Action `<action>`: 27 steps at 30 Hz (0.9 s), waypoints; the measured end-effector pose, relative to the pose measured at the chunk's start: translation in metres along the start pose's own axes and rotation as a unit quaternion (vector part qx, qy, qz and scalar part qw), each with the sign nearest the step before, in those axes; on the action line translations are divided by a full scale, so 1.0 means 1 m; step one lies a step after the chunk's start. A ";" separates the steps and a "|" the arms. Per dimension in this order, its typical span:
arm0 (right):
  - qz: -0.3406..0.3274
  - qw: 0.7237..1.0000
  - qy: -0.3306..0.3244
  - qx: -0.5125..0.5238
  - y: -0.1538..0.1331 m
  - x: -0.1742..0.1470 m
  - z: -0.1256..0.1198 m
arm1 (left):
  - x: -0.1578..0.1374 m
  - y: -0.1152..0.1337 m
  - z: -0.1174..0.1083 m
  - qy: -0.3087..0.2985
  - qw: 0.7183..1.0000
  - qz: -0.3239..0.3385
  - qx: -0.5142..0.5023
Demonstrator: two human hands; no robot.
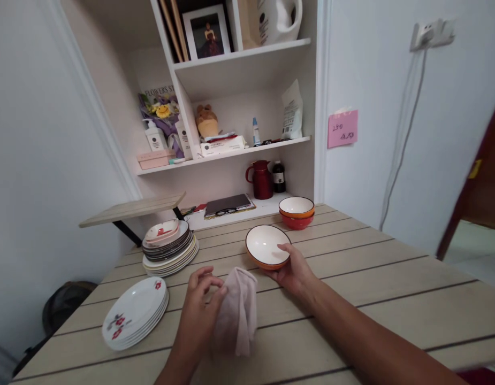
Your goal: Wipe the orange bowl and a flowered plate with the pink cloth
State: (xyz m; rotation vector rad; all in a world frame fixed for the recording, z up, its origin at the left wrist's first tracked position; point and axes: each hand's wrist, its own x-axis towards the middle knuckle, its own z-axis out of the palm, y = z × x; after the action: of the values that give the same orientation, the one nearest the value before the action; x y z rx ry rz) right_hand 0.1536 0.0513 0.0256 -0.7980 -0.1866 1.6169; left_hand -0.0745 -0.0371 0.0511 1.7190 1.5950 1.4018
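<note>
Head view, frame centre: right hand (293, 270) grips an orange bowl (267, 246); left hand (201, 299) clutches a pink cloth (239, 310) over the tabletop (391, 278).

We hold our left hand (201, 299) raised near the middle with its fingers curled shut in a pinch, while our right forearm reaches in from the near right, its hand (296, 270) closed, thumb on top.

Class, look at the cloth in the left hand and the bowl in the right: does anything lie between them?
Nothing visible does. The cloth hangs from the left hand just below the bowl, which the right hand grips.
</note>
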 end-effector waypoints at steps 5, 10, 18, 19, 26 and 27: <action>0.009 1.000 0.000 0.006 -0.001 0.001 0.000 | -0.003 0.051 -0.015 -0.058 0.991 -0.054 -0.107; 0.021 1.000 -0.015 0.006 -0.002 0.001 -0.001 | -0.007 0.062 -0.008 -0.127 0.941 -0.164 -0.269; 0.014 1.000 -0.002 0.002 -0.003 -0.001 0.001 | 0.017 -0.024 -0.015 -0.027 0.987 -0.002 0.156; 0.015 1.000 -0.001 0.001 -0.003 -0.001 0.001 | 0.019 -0.029 -0.017 -0.015 0.981 0.024 0.192; 0.019 1.000 -0.011 -0.011 -0.003 -0.002 -0.001 | -0.011 -0.019 -0.028 -0.283 0.924 0.015 0.258; 0.019 1.000 -0.014 -0.013 -0.003 -0.002 -0.001 | -0.015 -0.017 -0.028 -0.296 0.915 -0.003 0.275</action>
State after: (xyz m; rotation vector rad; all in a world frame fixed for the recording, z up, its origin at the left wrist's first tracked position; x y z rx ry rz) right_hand 0.1568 0.0499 0.0275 -0.8030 -0.2131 1.6643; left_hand -0.1045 -0.0554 0.0424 2.1576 1.6963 0.3351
